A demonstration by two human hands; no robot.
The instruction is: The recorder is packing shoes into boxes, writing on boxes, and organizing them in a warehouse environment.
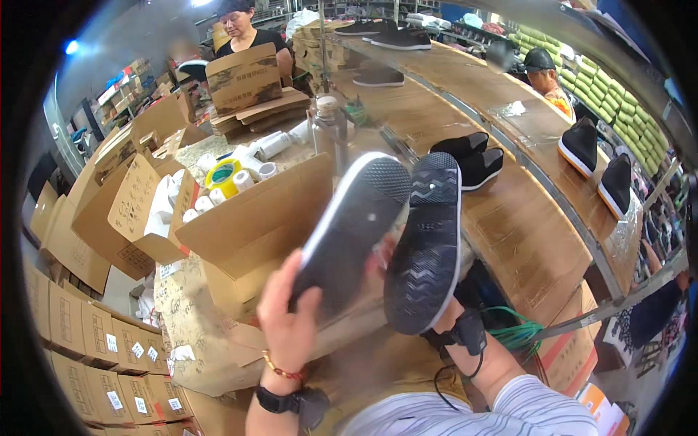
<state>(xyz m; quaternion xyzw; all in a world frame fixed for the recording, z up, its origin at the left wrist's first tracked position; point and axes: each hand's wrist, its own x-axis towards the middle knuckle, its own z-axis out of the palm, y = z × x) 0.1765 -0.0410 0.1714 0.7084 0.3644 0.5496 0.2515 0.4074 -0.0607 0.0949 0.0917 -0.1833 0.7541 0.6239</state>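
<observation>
My left hand (pixel 287 320) has its fingers closed around one black shoe (pixel 349 225); my right hand (pixel 447 320), mostly hidden, grips the second shoe (pixel 425 247). Both are held up over my lap, soles facing me, side by side, probably so the treads can be compared. Soles are dark rubber, ridged, with pale edging. Behind them stands an open cardboard box (pixel 254 218); further pairs sit on the curved wooden desk (pixel 523 232).

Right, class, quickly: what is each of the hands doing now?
Left hand: closed on a black white-edged shoe, sole up.
Right hand: mostly hidden, holding the matching black shoe.
</observation>
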